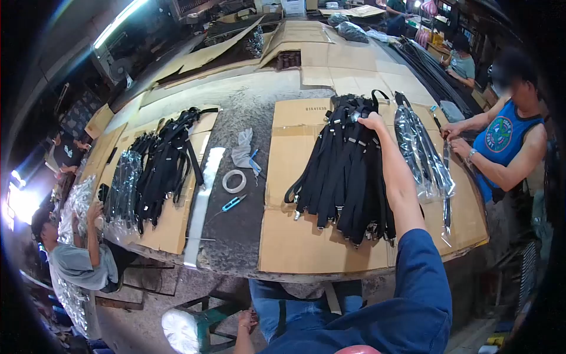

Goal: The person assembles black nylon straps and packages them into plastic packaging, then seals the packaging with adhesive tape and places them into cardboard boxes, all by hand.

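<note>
A large bundle of black straps (348, 171) with metal clips lies on a flat cardboard sheet (295, 248) in front of me. My right hand (370, 121) reaches to the top of this bundle, its fingers closed on a black strap near a shiny metal part. Low beside my leg hangs my left hand (247, 318), away from the tabletop and near a green stool (215, 318); its fingers look bent but are too small to make out. To the right of the bundle are straps in clear plastic bags (415, 153).
Left of the bundle are a tape roll (234, 182), blue thread snips (232, 203) and a crumpled glove-like cloth (242, 150). Another strap pile (168, 165) lies farther left. A person in a blue tank top (507, 135) handles a strap at right; another person (82, 259) sits at left.
</note>
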`<action>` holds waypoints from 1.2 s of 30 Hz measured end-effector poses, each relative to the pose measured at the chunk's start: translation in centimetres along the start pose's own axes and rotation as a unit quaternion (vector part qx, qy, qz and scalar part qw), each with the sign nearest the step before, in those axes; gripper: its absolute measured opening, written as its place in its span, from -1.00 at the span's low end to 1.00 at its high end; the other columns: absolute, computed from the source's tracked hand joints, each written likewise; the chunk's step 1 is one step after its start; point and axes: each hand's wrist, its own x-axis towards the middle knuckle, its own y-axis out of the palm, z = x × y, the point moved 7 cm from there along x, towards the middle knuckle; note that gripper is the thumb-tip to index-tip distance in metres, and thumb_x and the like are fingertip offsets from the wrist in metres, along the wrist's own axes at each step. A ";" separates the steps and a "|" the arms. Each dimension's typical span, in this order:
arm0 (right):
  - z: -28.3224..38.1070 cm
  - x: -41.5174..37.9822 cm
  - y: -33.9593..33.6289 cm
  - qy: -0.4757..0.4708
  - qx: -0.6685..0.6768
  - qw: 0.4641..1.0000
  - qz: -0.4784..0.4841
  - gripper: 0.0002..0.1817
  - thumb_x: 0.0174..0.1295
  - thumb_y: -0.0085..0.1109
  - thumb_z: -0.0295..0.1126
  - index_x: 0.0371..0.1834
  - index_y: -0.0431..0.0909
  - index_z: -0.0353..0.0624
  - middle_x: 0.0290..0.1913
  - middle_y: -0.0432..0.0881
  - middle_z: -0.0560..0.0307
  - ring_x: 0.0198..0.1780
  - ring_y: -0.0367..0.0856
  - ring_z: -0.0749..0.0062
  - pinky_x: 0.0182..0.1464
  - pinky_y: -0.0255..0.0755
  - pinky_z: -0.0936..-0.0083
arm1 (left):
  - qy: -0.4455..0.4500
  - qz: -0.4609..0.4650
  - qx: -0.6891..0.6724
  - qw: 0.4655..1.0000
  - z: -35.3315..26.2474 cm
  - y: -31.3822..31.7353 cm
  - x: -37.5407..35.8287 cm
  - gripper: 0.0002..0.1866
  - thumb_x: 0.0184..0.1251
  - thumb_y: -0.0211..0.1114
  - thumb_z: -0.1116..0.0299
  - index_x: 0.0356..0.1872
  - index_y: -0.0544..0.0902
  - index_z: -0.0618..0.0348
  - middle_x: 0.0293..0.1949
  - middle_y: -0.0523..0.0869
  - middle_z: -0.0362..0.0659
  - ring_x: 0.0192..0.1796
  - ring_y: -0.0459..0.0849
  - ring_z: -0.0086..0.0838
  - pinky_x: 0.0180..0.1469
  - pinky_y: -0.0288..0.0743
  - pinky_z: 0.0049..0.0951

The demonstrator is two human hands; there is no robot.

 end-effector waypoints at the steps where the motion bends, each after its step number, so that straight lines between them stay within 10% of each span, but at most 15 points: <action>1: -0.2 0.2 0.0 0.016 0.021 1.000 -0.001 -0.21 -0.13 0.43 0.05 0.01 0.54 -0.44 0.10 0.55 -0.27 0.14 0.55 0.01 0.13 0.45 0.23 | -0.011 -0.014 0.034 0.999 -0.3 0.0 -0.5 -0.75 0.39 0.10 0.10 -0.31 0.54 0.05 -0.54 0.55 -0.26 -0.49 0.57 -0.48 -0.52 0.53 -0.43; 5: 1.0 -3.6 -3.7 -0.016 0.200 0.978 -0.053 -0.40 -0.21 0.51 -0.07 -0.22 0.61 -0.36 -0.19 0.67 -0.04 -0.12 0.65 0.22 -0.07 0.47 0.45 | 0.014 -0.016 0.107 0.994 -1.9 0.6 -1.1 -0.80 0.38 0.06 0.22 -0.25 0.55 0.10 -0.39 0.59 -0.22 -0.41 0.60 -0.44 -0.45 0.58 -0.40; 6: 0.8 -2.8 -3.5 -0.051 0.249 0.966 -0.051 -0.57 -0.21 0.51 -0.09 -0.56 0.56 -0.22 -0.45 0.63 0.13 -0.37 0.59 0.40 -0.23 0.44 0.39 | 0.010 -0.012 0.108 0.994 -2.1 0.7 -1.2 -0.80 0.38 0.06 0.22 -0.25 0.55 0.10 -0.39 0.59 -0.22 -0.41 0.60 -0.44 -0.45 0.58 -0.40; 9: 3.1 -5.0 -5.6 -0.128 0.541 0.830 0.039 -0.78 0.07 0.39 -0.34 -0.31 0.56 -0.16 -0.37 0.63 0.26 -0.41 0.53 0.65 -0.36 0.41 0.68 | 0.000 0.002 0.176 0.984 -3.1 0.9 -1.9 -0.79 0.38 0.01 0.27 -0.18 0.57 0.13 -0.32 0.61 -0.19 -0.37 0.61 -0.43 -0.43 0.59 -0.40; 13: 6.5 -7.7 -10.7 -0.171 0.587 0.789 0.057 -0.65 0.22 0.25 -0.42 0.06 0.46 -0.19 -0.19 0.69 0.12 -0.32 0.59 0.65 -0.33 0.42 0.75 | 0.050 0.066 0.286 0.955 -2.9 1.2 0.1 -0.74 0.38 -0.04 0.31 -0.10 0.57 0.17 -0.33 0.64 -0.16 -0.42 0.63 -0.43 -0.44 0.61 -0.40; 19: 12.1 -11.6 -19.6 -0.331 0.657 0.677 0.007 -0.67 0.28 0.19 -0.40 0.10 0.47 -0.12 -0.14 0.66 0.16 -0.15 0.56 0.62 -0.16 0.41 0.56 | 0.070 0.071 0.267 0.959 -1.0 1.0 -0.3 -0.72 0.35 -0.05 0.31 -0.12 0.59 0.18 -0.40 0.67 -0.12 -0.47 0.67 -0.45 -0.55 0.56 -0.43; 23: 15.3 -13.4 -26.3 -0.432 0.677 0.596 -0.003 -0.63 0.34 0.09 -0.40 0.20 0.38 -0.06 -0.17 0.66 0.18 -0.38 0.49 0.72 -0.44 0.28 0.71 | 0.043 0.003 0.258 0.965 -1.7 0.8 -4.6 -0.73 0.33 -0.01 0.28 -0.16 0.61 0.15 -0.41 0.67 -0.12 -0.50 0.67 -0.46 -0.61 0.54 -0.44; 24: 15.4 -13.9 -27.2 -0.316 0.694 0.644 -0.065 -0.42 0.28 0.19 -0.26 0.37 0.24 0.10 0.00 0.55 0.16 -0.18 0.55 0.50 -0.09 0.50 0.39 | 0.039 0.002 0.259 0.965 -0.7 0.4 -4.2 -0.73 0.33 -0.01 0.28 -0.16 0.61 0.15 -0.41 0.67 -0.12 -0.50 0.67 -0.46 -0.61 0.54 -0.44; 27: 17.9 -20.2 -32.1 -0.384 0.564 0.724 -0.105 -0.41 0.35 0.09 -0.35 0.40 0.14 -0.13 -0.19 0.63 0.17 -0.27 0.58 0.57 -0.39 0.48 0.75 | 0.015 0.067 0.210 0.975 2.1 0.3 -1.6 -0.74 0.34 -0.01 0.26 -0.18 0.61 0.14 -0.42 0.66 -0.11 -0.53 0.65 -0.44 -0.65 0.51 -0.46; 36: 22.8 -34.6 -37.8 -0.497 0.528 0.675 -0.138 -0.32 0.39 -0.02 -0.43 0.50 -0.13 -0.18 -0.05 0.61 -0.02 -0.09 0.60 0.43 -0.18 0.57 0.56 | 0.002 0.068 0.183 0.981 3.0 1.2 1.0 -0.70 0.35 0.02 0.13 -0.12 0.56 0.10 -0.33 0.62 -0.18 -0.30 0.60 -0.40 -0.35 0.54 -0.29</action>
